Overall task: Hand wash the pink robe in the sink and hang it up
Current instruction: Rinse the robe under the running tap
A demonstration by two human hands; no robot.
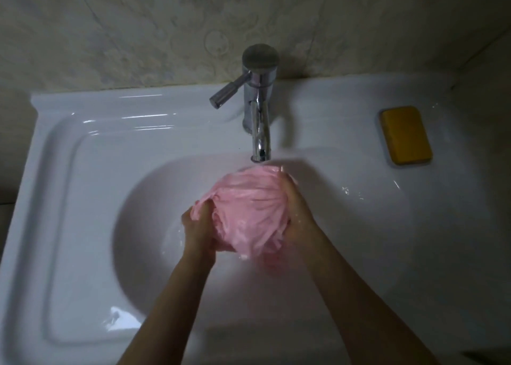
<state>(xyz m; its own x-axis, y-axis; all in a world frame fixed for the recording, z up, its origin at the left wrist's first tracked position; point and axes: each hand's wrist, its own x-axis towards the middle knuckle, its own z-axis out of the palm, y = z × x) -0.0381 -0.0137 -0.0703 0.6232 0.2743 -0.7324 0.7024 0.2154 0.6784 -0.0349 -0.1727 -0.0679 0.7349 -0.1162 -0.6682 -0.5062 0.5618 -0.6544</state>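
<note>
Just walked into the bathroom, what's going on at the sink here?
A person is hand washing a pink robe in the white sink, just below the faucet. The left hand and right hand grip the bunched cloth from either side. A yellow bar, probably soap, lies on the ledge to the right.

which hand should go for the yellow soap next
Right, probably. The yellow soap lies on the sink ledge, nearer the right hand; the left hand would have to cross the pink robe both grip.
</note>
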